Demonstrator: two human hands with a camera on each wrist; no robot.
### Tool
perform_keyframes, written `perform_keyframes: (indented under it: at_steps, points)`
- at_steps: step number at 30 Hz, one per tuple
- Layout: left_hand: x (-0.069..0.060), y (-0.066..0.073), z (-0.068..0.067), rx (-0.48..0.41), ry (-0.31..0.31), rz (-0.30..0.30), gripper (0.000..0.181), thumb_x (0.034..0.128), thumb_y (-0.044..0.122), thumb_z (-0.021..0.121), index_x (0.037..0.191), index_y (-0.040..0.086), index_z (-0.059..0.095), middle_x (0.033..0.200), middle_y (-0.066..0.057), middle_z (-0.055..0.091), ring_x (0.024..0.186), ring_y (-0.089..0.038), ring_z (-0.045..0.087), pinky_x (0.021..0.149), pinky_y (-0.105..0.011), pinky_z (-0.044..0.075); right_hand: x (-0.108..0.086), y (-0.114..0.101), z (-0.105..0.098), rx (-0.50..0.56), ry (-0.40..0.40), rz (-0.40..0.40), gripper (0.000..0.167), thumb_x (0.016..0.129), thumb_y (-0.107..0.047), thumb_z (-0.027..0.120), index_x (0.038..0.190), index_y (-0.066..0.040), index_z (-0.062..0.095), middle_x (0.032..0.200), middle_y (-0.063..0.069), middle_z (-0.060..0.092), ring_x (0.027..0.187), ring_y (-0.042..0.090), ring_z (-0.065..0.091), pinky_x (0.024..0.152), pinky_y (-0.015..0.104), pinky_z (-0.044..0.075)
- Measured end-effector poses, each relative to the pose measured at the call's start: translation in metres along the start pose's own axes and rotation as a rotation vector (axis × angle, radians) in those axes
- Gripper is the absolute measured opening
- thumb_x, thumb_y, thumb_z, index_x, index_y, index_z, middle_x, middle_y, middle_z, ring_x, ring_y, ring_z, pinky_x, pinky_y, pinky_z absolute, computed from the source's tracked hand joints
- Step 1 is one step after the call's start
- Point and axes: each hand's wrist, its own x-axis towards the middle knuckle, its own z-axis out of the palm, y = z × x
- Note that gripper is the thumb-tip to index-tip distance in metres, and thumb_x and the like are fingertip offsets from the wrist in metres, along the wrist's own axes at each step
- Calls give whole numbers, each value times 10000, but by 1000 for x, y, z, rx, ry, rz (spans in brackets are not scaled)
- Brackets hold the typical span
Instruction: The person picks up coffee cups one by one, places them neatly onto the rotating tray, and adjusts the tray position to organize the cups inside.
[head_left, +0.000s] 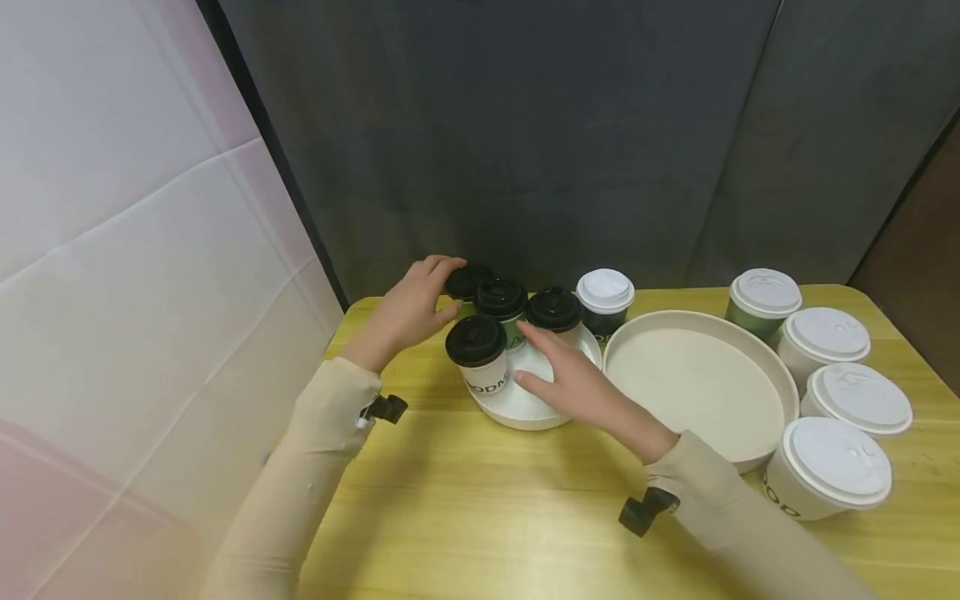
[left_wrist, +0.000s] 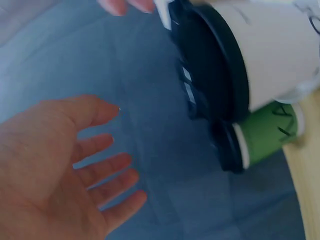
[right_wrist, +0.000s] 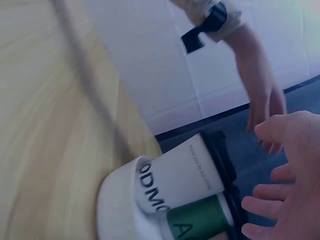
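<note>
Judging by how things lie, the gathering of black-lidded paper cups on the small round white tray [head_left: 525,417] looks nearly done, if not finished. A white paper cup with a black lid [head_left: 487,372] stands upright near its left edge, with a green paper cup with a black lid [head_left: 516,333] behind it and a pale tan paper cup with a black lid [head_left: 555,310] to the right. Another black-lidded green cup [head_left: 468,282] is farthest back on the left; whether its base is on the tray or on the yellow wooden bench [head_left: 465,500] cannot be told. The left hand [head_left: 412,304] is beside that cup and the right hand [head_left: 573,379] is over the white tray; both have their fingers spread, gripping nothing. What seems left is the white-lidded group, all outside the rim of the large round beige tray [head_left: 697,392]: a dark paper cup [head_left: 604,300] at its back left, then a green paper cup [head_left: 761,304] and three white paper cups [head_left: 832,467] along its right side.
</note>
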Motion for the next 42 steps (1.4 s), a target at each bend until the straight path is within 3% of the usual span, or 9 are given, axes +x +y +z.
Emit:
perform_keyframes:
  at_steps: [7, 11, 17, 25, 37, 42]
  points:
    - [37, -19, 10, -7, -114, -17, 661, 945, 241, 642, 1520, 107, 346, 1567, -148, 356, 1445, -355, 349, 1183, -522, 347, 37, -10, -8, 214, -19, 124, 677, 1004, -420, 530, 1572, -166, 265, 1571, 87, 406, 1407, 294, 470, 1131, 489, 429]
    - [52, -27, 14, 10, -168, -11, 685, 938, 215, 644, 1529, 82, 324, 1576, -166, 343, 1457, -369, 329, 1203, -519, 314, 54, -16, -12, 247, -9, 167, 665, 1012, -478, 480, 1569, -178, 278, 1555, 86, 436, 1382, 274, 501, 1095, 481, 466]
    - [67, -34, 23, 62, -253, -34, 734, 933, 206, 654, 1550, 79, 277, 1598, -169, 315, 1472, -372, 305, 1211, -522, 297, 76, -24, -15, 234, 13, 209, 662, 1018, -568, 373, 1560, -194, 304, 1561, 61, 431, 1424, 252, 450, 1176, 453, 382]
    - [77, -40, 33, 59, -318, -72, 788, 920, 251, 689, 1564, 130, 252, 1625, -122, 280, 1494, -343, 277, 1215, -525, 293, 89, -31, -20, 398, -13, 290, 684, 1013, -616, 296, 1562, -207, 298, 1596, 32, 369, 1361, 263, 509, 1195, 476, 344]
    - [78, -38, 44, 91, -404, -54, 822, 922, 233, 693, 1583, 187, 207, 1666, -97, 187, 1516, -365, 225, 1205, -572, 283, 85, -27, -16, 427, -14, 318, 655, 1021, -589, 319, 1557, -213, 311, 1586, 27, 382, 1350, 252, 512, 1188, 456, 357]
    - [76, -39, 51, 71, -389, -34, 771, 921, 200, 690, 1561, 151, 263, 1630, -127, 270, 1469, -385, 317, 1191, -559, 319, 81, -25, -15, 413, 0, 282, 644, 1031, -565, 317, 1550, -185, 330, 1573, 51, 405, 1332, 265, 533, 1186, 451, 361]
